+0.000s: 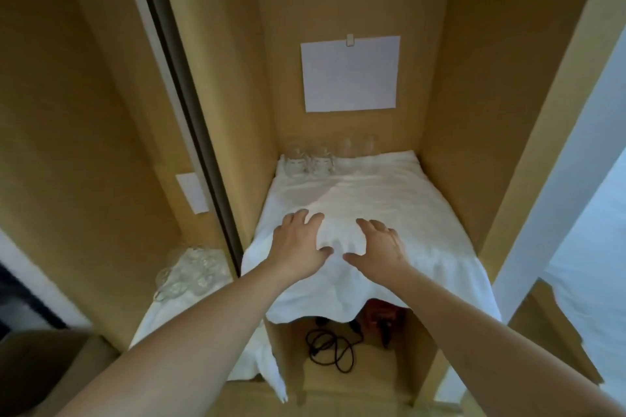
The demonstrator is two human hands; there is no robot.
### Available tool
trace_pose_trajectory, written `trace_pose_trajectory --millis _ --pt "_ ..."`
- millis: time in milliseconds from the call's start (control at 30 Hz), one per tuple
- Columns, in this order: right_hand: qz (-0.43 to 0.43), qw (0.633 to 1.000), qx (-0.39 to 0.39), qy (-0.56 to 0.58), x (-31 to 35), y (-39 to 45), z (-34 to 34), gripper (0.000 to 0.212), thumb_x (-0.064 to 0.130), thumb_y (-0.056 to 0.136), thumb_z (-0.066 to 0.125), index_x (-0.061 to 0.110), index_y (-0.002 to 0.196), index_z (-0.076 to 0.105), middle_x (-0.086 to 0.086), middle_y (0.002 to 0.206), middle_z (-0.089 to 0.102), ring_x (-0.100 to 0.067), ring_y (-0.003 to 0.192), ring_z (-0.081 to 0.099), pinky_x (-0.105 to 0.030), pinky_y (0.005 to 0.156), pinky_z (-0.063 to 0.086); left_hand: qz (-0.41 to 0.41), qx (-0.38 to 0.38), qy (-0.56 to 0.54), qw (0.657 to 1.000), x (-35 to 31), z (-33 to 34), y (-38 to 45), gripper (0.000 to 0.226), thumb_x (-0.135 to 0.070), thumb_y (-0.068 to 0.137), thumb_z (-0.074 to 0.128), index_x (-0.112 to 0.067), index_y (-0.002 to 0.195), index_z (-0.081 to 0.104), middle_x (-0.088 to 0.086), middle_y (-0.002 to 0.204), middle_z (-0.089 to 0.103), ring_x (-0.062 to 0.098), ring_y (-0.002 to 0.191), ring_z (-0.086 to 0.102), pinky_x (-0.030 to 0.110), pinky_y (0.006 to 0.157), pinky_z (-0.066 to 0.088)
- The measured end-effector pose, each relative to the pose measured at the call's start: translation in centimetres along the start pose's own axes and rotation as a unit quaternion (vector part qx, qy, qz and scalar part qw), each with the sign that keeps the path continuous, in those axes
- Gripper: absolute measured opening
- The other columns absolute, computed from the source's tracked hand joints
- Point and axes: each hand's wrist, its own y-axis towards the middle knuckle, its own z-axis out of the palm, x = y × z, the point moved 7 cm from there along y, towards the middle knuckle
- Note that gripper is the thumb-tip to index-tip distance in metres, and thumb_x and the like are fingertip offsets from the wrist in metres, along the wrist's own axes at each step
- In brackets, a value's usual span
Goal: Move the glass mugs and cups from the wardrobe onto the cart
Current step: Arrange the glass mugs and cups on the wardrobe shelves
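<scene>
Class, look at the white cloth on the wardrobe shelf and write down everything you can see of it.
The white cloth looks like soft, thin fabric, wrinkled and creased. It covers the whole wardrobe shelf, reaching the back wall, and its front edge hangs unevenly over the shelf's lip above the lower compartment. The left hand and right hand rest on it near the front, with the cloth bunched up between them. Clear glass mugs stand on its far left corner, with fainter glasses beside them.

White cloth covers the shelf; blank paper above; black cable below.
</scene>
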Motion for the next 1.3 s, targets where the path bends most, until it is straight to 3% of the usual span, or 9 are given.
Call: trace_pose_trajectory --millis 233,367,600,900,1300 --pt "-0.071 0.997 0.032 0.014 8.6 -3.1 3.8 0.085 0.053 0.088 0.067 0.025 0.157 0.026 -0.001 0.159 0.034 -0.031 0.14 0.036 -0.042 0.11 0.04 -0.065 -0.015 0.017 0.998 7.1 -2.4 -7.0 0.073 -0.052 0.091 0.065 -0.025 0.152 0.035 0.007 0.156 0.033 0.033 0.142 0.03 0.046 0.112 0.036" --pt "-0.077 0.996 0.039 0.001 11.9 -4.2 5.6 0.085 0.054 0.088 0.067 0.025 0.157 0.026 -0.001 0.159 0.033 -0.03 0.14 0.035 -0.043 0.11 0.04 -0.075 -0.033 0.004 0.997 10.8 -3.4 -8.8 0.064 -0.05 0.09 0.066 -0.023 0.144 0.043 0.005 0.143 0.044 0.032 0.133 0.04 0.041 0.103 0.043" --pt "-0.054 0.997 0.049 0.001 19.4 -5.6 10.4 0.083 0.052 0.088 0.067 0.025 0.156 0.028 -0.001 0.157 0.036 -0.03 0.138 0.037 -0.041 0.109 0.04 -0.064 -0.001 0.02 0.998 18.6 -4.5 -13.8 0.07 -0.047 0.092 0.064 -0.027 0.153 0.036 0.008 0.156 0.036 0.033 0.142 0.034 0.046 0.114 0.032" --pt "-0.05 0.994 0.094 0.001 31.6 -8.6 20.2 0.083 0.053 0.087 0.067 0.026 0.156 0.029 -0.002 0.155 0.038 -0.031 0.138 0.037 -0.042 0.11 0.04 -0.107 0.015 -0.008 0.994 34.1 -7.0 -19.5 0.071 -0.05 0.094 0.063 -0.029 0.155 0.033 0.006 0.159 0.033 0.032 0.145 0.029 0.047 0.115 0.035" --pt "0.022 0.986 0.165 -0.029 33.5 -10.0 28.3 0.081 0.053 0.09 0.065 0.025 0.156 0.029 -0.001 0.154 0.04 -0.028 0.138 0.04 -0.038 0.109 0.041 -0.134 0.075 -0.075 0.985 43.0 -2.1 -20.7 0.073 -0.05 0.092 0.065 -0.026 0.153 0.033 0.003 0.155 0.037 0.03 0.141 0.035 0.044 0.108 0.041"
